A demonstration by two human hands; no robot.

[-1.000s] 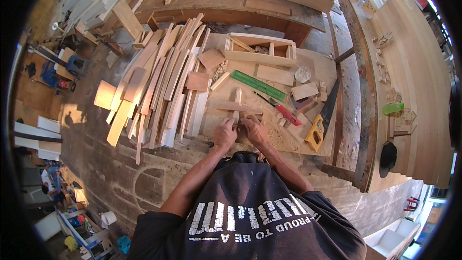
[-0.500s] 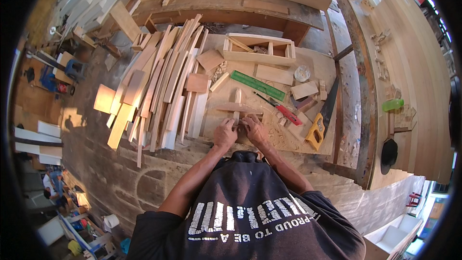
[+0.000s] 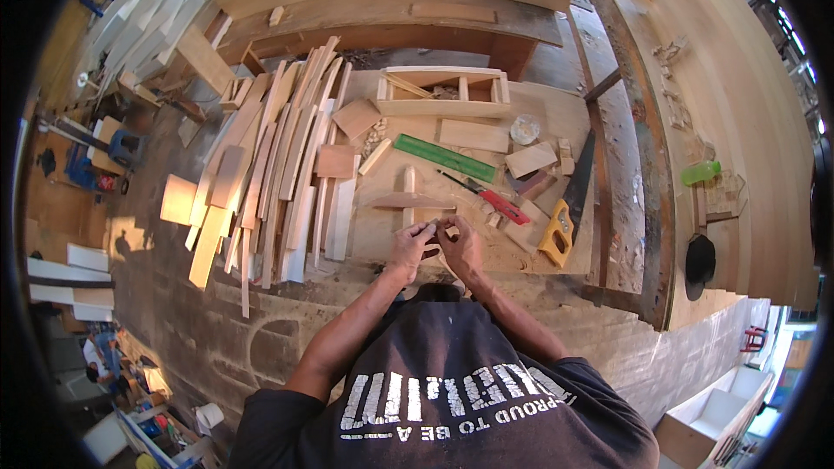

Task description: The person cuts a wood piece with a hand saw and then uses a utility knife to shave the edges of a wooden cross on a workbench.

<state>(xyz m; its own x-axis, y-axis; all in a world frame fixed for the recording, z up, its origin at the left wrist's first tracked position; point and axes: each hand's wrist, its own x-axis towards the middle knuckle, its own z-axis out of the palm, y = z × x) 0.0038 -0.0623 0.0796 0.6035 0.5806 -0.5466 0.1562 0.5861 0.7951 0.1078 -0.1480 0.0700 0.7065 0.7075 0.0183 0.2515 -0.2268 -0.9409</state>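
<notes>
My left hand [image 3: 412, 249] and my right hand [image 3: 461, 248] meet just above the near side of the workbench [image 3: 369, 243]. Their fingers are closed in a pinch, tips almost touching; whatever is between them is too small to make out. Just beyond lies a cross-shaped wooden piece, a narrow strip [image 3: 409, 181] crossed by a curved-edged bar [image 3: 391, 201]. A red-handled utility knife [image 3: 505, 207] lies to the right with a thin dark pencil-like tool [image 3: 455, 180]. Farther back rests a green ruler [image 3: 445, 157]. A handsaw [image 3: 557, 236] with a yellow handle lies at the right.
Long wood strips [image 3: 278, 148] are piled at the left. A divided wooden box [image 3: 443, 108] stands at the back, near a round clear container [image 3: 524, 129] and several wood offcuts [image 3: 531, 159]. Right of the bench, a large panel [image 3: 738, 122] carries a green bottle [image 3: 700, 174] and a dark cap [image 3: 700, 266].
My hands have come off the near end of the cross-shaped piece and drawn back toward me, to its right. Their fingertips now meet in the air. The view has shifted slightly.
</notes>
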